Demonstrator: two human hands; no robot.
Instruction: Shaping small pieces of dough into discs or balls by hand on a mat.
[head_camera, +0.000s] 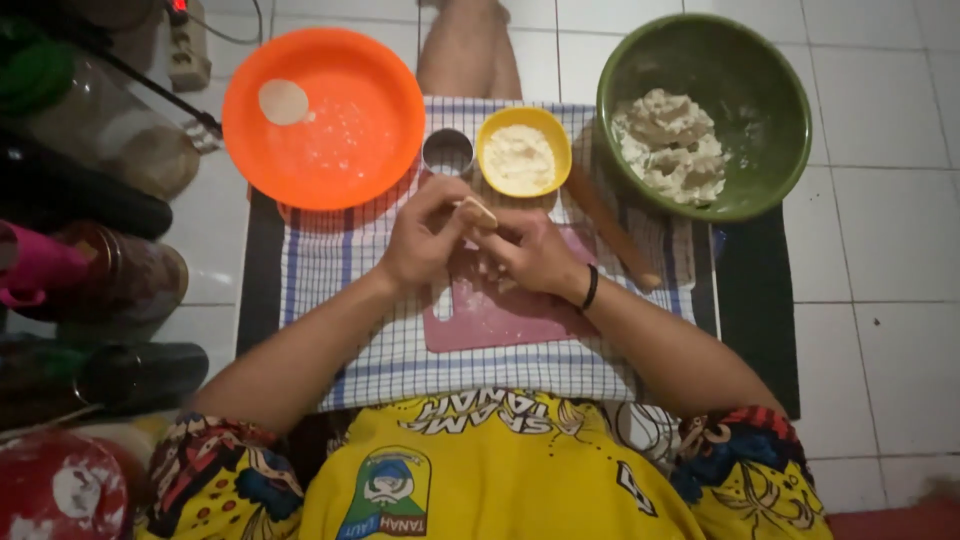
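My left hand (425, 235) and my right hand (530, 250) meet over a pink cutting board (480, 320). Together they pinch a small pale piece of dough (478, 211) between the fingertips. My right wrist wears a black band. Just beyond the hands stand a small metal cup (448, 153) and a yellow bowl (524, 151) of pale filling. A wooden rolling pin (612, 232) lies to the right of my right hand.
An orange plate (345, 140) at far left holds one flat dough round (284, 101). A green bowl (745, 60) at far right holds lumps of dough. All rest on a checked cloth (340, 260) on a white tiled floor. Jars and bottles (90, 200) crowd the left side.
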